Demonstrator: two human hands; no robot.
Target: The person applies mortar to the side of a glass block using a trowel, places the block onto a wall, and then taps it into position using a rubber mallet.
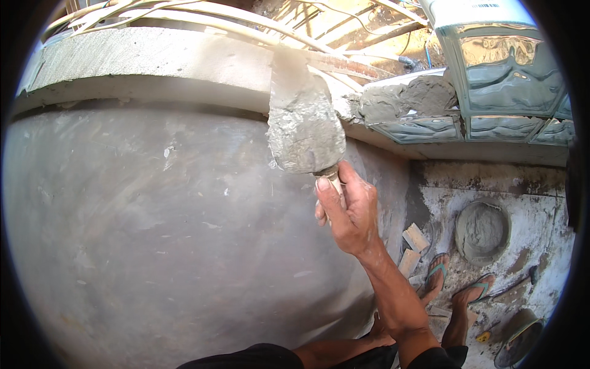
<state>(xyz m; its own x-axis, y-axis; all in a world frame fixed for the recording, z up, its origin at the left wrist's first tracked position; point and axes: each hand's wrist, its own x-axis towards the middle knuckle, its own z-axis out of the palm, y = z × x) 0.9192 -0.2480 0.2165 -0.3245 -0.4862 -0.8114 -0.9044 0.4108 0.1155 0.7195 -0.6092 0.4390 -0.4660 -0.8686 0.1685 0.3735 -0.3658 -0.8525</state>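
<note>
My right hand (347, 209) grips the handle of a broad flat trowel (305, 129), raised in front of the pale curved ledge (141, 55). Its blade carries wet grey mortar. Just right of the blade, more rough mortar (405, 95) lies along the ledge beside the glass blocks (501, 74). Below them is a smooth grey curved surface (153, 215). At the lower edge, bare skin (332, 350) shows behind my right forearm; I cannot clearly tell whether my left hand is part of it.
A round container of grey mortar (481, 230) sits on the stained floor at right, near my sandalled feet (436, 270), broken pale pieces (415, 238), a long-handled tool (516, 280) and a bucket (516, 338). Pale pipes or rods (283, 31) run behind the ledge.
</note>
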